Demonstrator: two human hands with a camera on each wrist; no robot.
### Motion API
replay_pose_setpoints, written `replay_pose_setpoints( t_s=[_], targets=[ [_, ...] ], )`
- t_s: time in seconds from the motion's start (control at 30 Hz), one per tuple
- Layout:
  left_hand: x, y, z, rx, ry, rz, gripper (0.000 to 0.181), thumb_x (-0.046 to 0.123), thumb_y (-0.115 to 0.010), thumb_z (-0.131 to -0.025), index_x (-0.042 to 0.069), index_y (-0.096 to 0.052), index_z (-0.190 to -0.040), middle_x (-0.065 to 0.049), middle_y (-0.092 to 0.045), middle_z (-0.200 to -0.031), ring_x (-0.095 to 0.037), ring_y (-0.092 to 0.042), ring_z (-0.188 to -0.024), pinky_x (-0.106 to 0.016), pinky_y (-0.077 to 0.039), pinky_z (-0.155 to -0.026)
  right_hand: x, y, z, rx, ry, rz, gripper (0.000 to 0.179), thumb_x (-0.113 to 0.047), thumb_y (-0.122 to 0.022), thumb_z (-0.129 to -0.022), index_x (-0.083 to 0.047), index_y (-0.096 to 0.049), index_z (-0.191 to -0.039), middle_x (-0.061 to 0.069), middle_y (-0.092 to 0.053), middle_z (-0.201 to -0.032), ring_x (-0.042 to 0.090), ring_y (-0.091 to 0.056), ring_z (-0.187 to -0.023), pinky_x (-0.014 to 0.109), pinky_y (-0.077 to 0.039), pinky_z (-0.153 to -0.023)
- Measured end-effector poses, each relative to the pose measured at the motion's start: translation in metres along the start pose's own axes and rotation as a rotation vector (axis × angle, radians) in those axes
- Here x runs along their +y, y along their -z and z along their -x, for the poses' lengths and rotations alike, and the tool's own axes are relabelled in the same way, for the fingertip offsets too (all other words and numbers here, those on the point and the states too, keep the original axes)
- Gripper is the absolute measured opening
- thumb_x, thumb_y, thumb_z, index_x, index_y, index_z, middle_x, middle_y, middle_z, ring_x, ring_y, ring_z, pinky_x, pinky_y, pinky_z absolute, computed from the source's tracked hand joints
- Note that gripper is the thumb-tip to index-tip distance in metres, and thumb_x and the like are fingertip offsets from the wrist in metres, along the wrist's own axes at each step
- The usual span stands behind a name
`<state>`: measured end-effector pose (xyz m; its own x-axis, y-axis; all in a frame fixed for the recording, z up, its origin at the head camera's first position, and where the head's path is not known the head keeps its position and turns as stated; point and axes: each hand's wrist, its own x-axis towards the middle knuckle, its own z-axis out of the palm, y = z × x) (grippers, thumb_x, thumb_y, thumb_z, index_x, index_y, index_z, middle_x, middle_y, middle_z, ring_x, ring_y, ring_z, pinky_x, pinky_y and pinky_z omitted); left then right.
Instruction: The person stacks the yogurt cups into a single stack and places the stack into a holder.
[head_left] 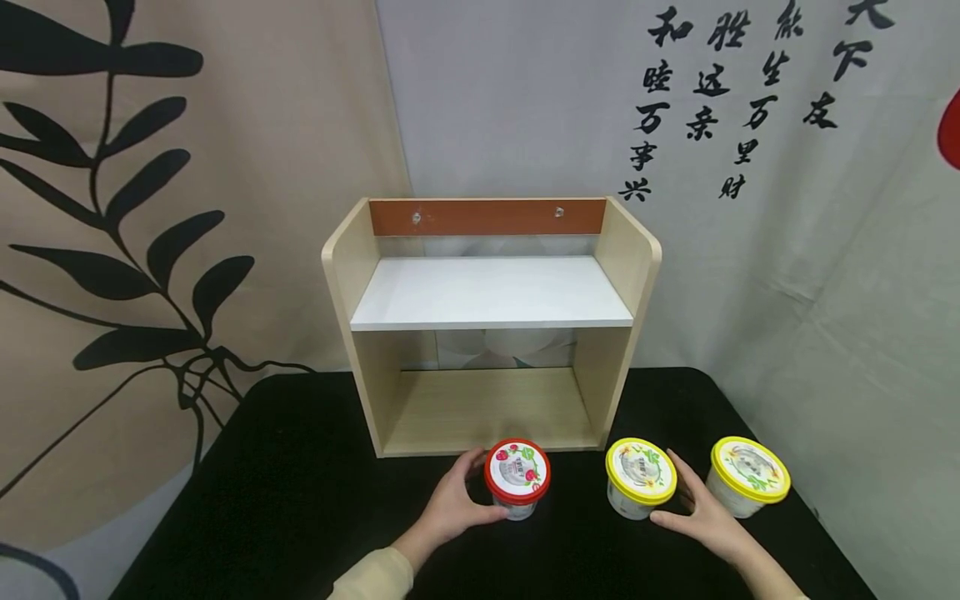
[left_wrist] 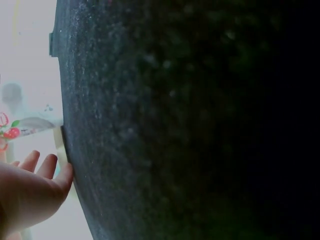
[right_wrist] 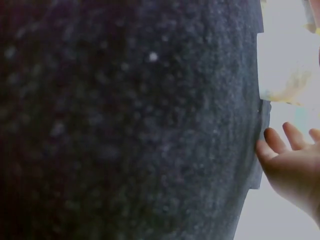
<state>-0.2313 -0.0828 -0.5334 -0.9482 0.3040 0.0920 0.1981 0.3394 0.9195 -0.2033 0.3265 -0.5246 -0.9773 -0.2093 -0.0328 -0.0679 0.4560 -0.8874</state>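
A small tub with a red lid [head_left: 517,468] and a fruit print stands on the black table in front of the shelf unit. Beside it is my left hand [head_left: 457,500], fingers spread at its left side and thumb near its lower front. In the left wrist view, the tub's printed wall [left_wrist: 12,131] appears above that hand's fingers. Farther right, a tub with a yellow lid [head_left: 641,471] stands with my right hand [head_left: 701,517] at its right side, thumb and fingers apart. The right wrist view shows this hand [right_wrist: 292,162] below a pale tub [right_wrist: 285,70].
A second yellow-lidded tub [head_left: 750,471] stands right of my right hand, near the table's right edge. Behind the tubs rises a wooden shelf unit [head_left: 491,408] with a white middle shelf [head_left: 491,292]. The black table [head_left: 285,500] meets printed curtains [head_left: 510,100] at the back.
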Motion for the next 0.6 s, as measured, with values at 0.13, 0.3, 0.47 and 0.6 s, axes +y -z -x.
replay_pose_setpoints(
  t_s=[0.13, 0.3, 0.47, 0.6],
  targets=[
    [0.002, -0.002, 0.0, -0.001, 0.001, 0.017, 0.096, 0.023, -0.091, -0.07, 0.0, -0.037, -0.146, -0.02, -0.052, -0.139, -0.042, -0.048, -0.127, -0.062, -0.038, -0.104, 0.001, 0.0, -0.003, -0.01, 0.008, -0.022, 0.095, -0.014, -0.071, -0.091, 0.004, -0.002, -0.155, 0.038, -0.005, -0.156, 0.06, -0.014, -0.138, 0.072, -0.027, -0.105],
    [0.001, -0.006, -0.001, -0.001, 0.005, 0.034, 0.095, 0.022, -0.092, -0.069, 0.002, -0.039, -0.146, -0.018, -0.053, -0.138, -0.042, -0.047, -0.127, -0.065, -0.037, -0.103, 0.005, 0.001, -0.006, -0.032, 0.002, -0.058, 0.095, -0.012, -0.07, -0.09, 0.004, -0.001, -0.155, 0.036, -0.003, -0.157, 0.059, -0.009, -0.139, 0.074, -0.024, -0.104],
    [-0.004, -0.012, -0.003, -0.011, 0.021, 0.031, 0.096, 0.023, -0.092, -0.068, 0.004, -0.039, -0.145, -0.016, -0.052, -0.139, -0.041, -0.044, -0.131, -0.066, -0.034, -0.106, 0.007, 0.001, -0.009, -0.06, -0.019, -0.096, 0.097, -0.013, -0.07, -0.09, 0.002, 0.001, -0.155, 0.035, 0.001, -0.157, 0.059, -0.006, -0.14, 0.074, -0.021, -0.106],
    [-0.003, -0.016, -0.004, -0.014, 0.037, 0.038, 0.097, 0.023, -0.093, -0.067, 0.003, -0.039, -0.145, -0.016, -0.05, -0.141, -0.04, -0.042, -0.133, -0.066, -0.031, -0.108, 0.009, 0.001, -0.012, -0.08, -0.027, -0.129, 0.098, -0.012, -0.07, -0.09, 0.001, 0.001, -0.155, 0.034, 0.001, -0.157, 0.059, -0.007, -0.139, 0.074, -0.021, -0.107]
  ],
)
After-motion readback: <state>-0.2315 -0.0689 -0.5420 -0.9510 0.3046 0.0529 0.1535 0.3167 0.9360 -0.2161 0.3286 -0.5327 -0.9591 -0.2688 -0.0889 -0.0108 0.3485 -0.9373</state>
